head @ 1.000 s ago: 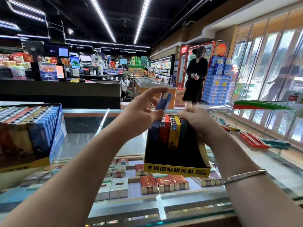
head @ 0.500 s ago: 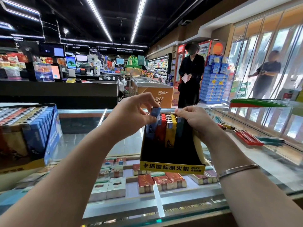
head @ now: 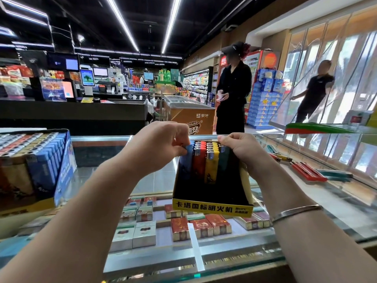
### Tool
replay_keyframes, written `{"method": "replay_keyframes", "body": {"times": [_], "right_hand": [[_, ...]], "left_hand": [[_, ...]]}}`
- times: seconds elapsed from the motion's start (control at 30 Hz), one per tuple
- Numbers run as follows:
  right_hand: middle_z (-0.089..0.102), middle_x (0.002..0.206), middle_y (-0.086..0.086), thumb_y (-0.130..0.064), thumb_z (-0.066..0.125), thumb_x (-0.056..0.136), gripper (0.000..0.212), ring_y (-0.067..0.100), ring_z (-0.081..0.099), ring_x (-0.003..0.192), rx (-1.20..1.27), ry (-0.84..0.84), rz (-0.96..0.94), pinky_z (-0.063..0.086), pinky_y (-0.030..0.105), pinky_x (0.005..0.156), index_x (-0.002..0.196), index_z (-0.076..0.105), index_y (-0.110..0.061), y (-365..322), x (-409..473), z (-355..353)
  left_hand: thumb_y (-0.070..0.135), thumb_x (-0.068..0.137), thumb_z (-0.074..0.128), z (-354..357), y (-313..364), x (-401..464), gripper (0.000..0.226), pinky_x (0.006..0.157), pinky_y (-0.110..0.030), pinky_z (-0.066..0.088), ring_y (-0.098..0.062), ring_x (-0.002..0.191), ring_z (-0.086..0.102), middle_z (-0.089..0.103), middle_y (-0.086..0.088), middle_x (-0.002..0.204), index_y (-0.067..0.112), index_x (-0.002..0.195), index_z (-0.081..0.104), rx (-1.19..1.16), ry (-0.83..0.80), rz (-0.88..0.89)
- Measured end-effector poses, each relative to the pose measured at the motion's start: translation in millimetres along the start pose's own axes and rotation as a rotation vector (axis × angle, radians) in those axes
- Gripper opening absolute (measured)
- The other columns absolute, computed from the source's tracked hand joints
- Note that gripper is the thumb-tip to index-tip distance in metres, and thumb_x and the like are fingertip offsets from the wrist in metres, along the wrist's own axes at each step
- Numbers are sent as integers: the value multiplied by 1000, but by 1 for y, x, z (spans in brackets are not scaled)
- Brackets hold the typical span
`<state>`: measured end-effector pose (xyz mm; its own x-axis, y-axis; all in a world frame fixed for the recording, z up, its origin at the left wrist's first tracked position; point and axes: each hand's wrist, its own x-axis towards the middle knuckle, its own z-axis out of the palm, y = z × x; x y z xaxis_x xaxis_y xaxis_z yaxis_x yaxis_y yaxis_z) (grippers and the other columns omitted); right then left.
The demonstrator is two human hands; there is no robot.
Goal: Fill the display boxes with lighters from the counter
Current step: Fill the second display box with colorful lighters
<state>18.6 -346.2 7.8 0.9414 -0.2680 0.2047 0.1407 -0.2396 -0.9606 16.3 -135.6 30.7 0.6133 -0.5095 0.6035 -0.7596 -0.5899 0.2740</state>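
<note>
Display box [head: 212,209] standing on the glass bench [head: 306,201], black inside, yellow front strip with dark lettering. Lighters upright along its back row: blue lighter [head: 186,158] at the far left, then red lighters [head: 199,160], yellow lighters [head: 212,162], one teal lighter [head: 223,160] toward the right. Left hand [head: 157,146] over the box's back left corner, fingers curled, pinching the top of the blue lighter, already down in its slot. Right hand [head: 242,148] at the box's back right, fingers curled around the row's right end, thumb across the lighter tops; bracelet [head: 295,212] on that wrist. Well right of the box, loose lighters [head: 308,172] lying flat on the bench, red and teal among them. Left of the box, full display box [head: 34,160] packed with lighters in blue, gold, red and grey rows. Beneath the box, under the glass, cigarette packs [head: 179,227] in rows. Beyond the box, person in black [head: 232,94] standing in the aisle, another person [head: 314,88] by the plastic curtain.
</note>
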Motion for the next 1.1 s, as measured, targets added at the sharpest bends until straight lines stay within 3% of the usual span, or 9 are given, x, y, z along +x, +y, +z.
{"method": "replay_keyframes", "body": {"times": [0.1, 0.2, 0.3, 0.53, 0.73, 0.83, 0.9, 0.97, 1.1], "right_hand": [[67, 80, 6, -30, 61, 88, 23, 17, 66, 77, -10, -17, 10, 50, 23, 52, 79, 60, -10, -1, -1, 0], [67, 85, 14, -28, 61, 89, 23, 25, 66, 81, 12, -21, 4, 56, 33, 64, 79, 60, -7, -1, -2, 0], [67, 81, 10, -28, 61, 89, 23, 21, 66, 76, 7, -26, 17, 53, 28, 57, 79, 60, -8, -2, -3, 0], [67, 80, 11, -26, 63, 88, 21, 20, 66, 73, 40, -36, 30, 52, 23, 51, 74, 60, -9, -1, 0, -1], [67, 67, 4, -26, 66, 86, 19, 10, 66, 54, 73, -43, 56, 47, 17, 44, 75, 63, -10, 2, 7, -3], [68, 66, 2, -27, 66, 85, 19, 10, 67, 55, 80, -37, 70, 47, 18, 43, 76, 63, -10, 2, 8, -2], [69, 74, 5, -27, 67, 85, 18, 13, 68, 61, 64, -29, 77, 49, 19, 45, 78, 64, -11, 1, 7, 0], [69, 80, 8, -28, 66, 85, 19, 14, 68, 67, 55, -19, 80, 49, 19, 45, 83, 64, -9, 0, 6, 0], [69, 86, 11, -29, 64, 86, 19, 20, 68, 78, 44, -30, 87, 52, 23, 49, 82, 62, -10, -1, 4, 0]], "left_hand": [[11, 75, 75, 0, 4, 0, 18, 68, -34, 53, -5, 71, 59, 66, 11, 80, 23, 73, 61, 66, -15, 49], [11, 75, 74, 0, 6, 0, 12, 65, -34, 51, -12, 69, 58, 63, 10, 77, 17, 76, 63, 128, 5, 90], [11, 76, 73, 2, 9, 0, 12, 64, -32, 50, -11, 69, 56, 59, 13, 77, 19, 78, 63, 176, 0, 110], [15, 75, 74, 0, 3, 0, 12, 68, -38, 53, -10, 68, 60, 63, 11, 70, 21, 76, 63, 91, 6, -69], [-1, 82, 61, 9, 17, -2, 32, 69, -37, 53, -13, 76, 59, 62, 6, 89, 26, 98, 70, 127, -33, 22], [9, 85, 59, 8, 17, -4, 24, 62, -31, 51, -8, 71, 53, 57, 10, 89, 25, 99, 70, 128, -18, 19], [28, 86, 60, 10, 20, -6, 14, 52, -25, 45, -5, 66, 49, 53, 13, 95, 26, 99, 67, 186, -27, 45], [45, 84, 59, 13, 24, -7, 20, 48, -22, 38, -6, 65, 47, 50, 14, 95, 28, 94, 61, 258, -29, 54], [38, 83, 63, 13, 21, -4, 22, 54, -28, 47, -11, 67, 52, 55, 8, 83, 22, 80, 49, 258, 74, 7]]}}
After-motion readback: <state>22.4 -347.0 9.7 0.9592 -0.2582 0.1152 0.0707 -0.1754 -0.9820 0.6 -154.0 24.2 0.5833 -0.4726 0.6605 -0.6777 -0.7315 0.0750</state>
